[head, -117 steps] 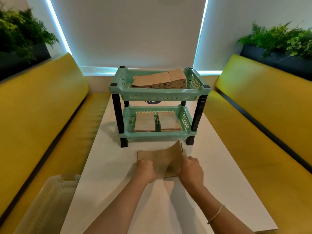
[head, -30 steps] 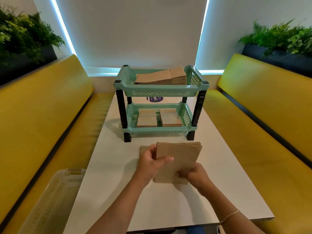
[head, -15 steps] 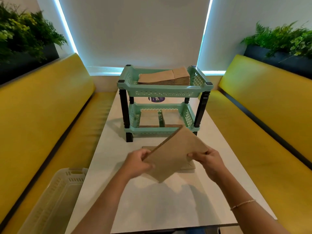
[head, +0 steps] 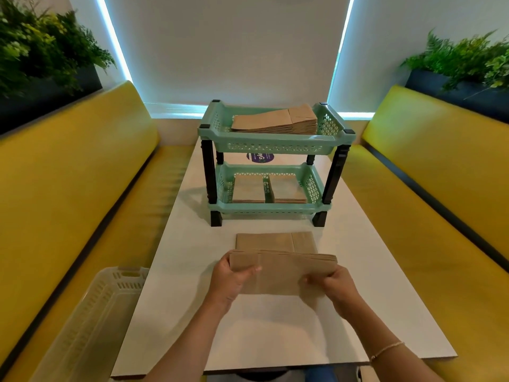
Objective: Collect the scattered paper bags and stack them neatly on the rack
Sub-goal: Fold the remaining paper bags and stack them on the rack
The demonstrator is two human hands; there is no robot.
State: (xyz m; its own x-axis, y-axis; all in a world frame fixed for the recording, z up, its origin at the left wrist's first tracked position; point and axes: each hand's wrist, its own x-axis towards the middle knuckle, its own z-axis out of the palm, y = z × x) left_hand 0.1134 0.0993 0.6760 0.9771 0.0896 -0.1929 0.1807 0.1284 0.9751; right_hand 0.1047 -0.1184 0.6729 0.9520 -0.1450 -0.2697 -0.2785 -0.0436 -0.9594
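White table (head: pixel 179 299), yellow bench seats left (head: pixel 68 188) and right (head: pixel 440 202), pale plastic crate (head: pixel 91 321) on left seat, green plants (head: pixel 41 48) in dark planters, purple sticker (head: pixel 260 157) on tabletop.

purple round sticker (head: pixel 260 158) on table, lettering unreadable

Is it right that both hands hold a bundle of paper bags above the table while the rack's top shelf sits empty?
Not quite: the head view shows the rack's top shelf holds a stack of paper bags. Both hands, left hand and right hand, do hold the bundle.
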